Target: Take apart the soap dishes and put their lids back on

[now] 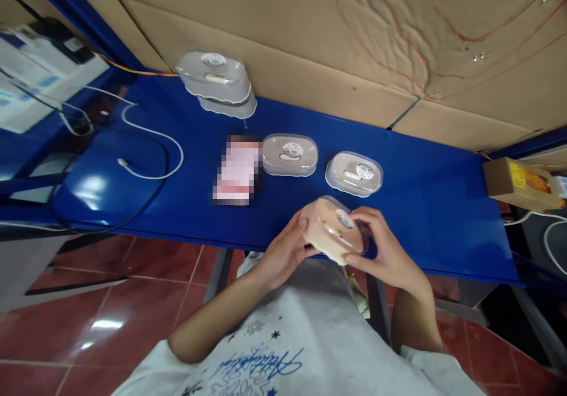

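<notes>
A beige plastic box with a clear lid and a round label (333, 230) is held tilted above the table's front edge. My left hand (287, 248) grips its left end, thumb on the side. Around the right end, my right hand (381, 248) closes with its fingers on the lid and its thumb low on the near side. Just beyond, two similar lidded boxes lie flat: one pale box (290, 162) at the middle and another box (349, 177) to its right. A pixelated pink rectangle (237, 171) touches the middle box's left side in view.
Further back on the blue table (425, 201), two more boxes (215, 80) are stacked against the cardboard wall (287, 29). White and black cables (155, 177) curl at the left. A small cardboard carton (518, 183) stands at the right end.
</notes>
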Demonstrator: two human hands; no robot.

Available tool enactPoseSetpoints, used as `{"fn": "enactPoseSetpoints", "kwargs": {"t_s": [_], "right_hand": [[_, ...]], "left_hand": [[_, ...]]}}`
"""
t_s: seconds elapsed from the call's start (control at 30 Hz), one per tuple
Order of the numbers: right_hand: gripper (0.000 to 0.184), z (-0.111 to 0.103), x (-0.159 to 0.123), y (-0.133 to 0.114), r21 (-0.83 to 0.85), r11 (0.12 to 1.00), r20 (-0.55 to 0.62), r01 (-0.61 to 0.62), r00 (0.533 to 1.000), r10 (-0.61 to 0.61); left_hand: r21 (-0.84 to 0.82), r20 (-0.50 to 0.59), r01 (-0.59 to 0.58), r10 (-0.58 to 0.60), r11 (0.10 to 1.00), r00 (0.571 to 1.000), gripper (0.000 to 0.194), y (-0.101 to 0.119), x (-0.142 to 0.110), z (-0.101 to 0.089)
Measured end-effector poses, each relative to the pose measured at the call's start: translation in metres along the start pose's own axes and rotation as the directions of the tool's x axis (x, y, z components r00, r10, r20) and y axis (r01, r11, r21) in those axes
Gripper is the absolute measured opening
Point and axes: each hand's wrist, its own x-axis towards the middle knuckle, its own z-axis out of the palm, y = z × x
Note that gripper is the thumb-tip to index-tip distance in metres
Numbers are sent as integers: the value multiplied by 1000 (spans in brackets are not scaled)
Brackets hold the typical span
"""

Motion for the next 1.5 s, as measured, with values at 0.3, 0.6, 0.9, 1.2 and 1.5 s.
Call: {"fn": "enactPoseSetpoints", "kwargs": {"t_s": [0.3,0.6,0.9,1.2,1.5], "right_hand": [[57,-3,31,33,-81,996,-53,30,998,-34],[76,14,43,6,-182,958,58,224,974,-217],[63,24,35,-12,124,953,128,278,948,-293],[46,-5,28,18,-53,978,49,203,979,-200],[57,24,17,-5,-356,854,46,379,920,-389]], "left_hand": [[-100,-155,15,-30,995,987,56,7,-17,-11],[-79,-155,-46,34,996,987,55,7,-20,-5],[-47,-141,-81,73,996,987,63,0,-23,-5],[-16,-181,-47,44,999,983,43,-8,-31,-7],[516,-114,-79,159,853,981,68,1,-38,-19]]}}
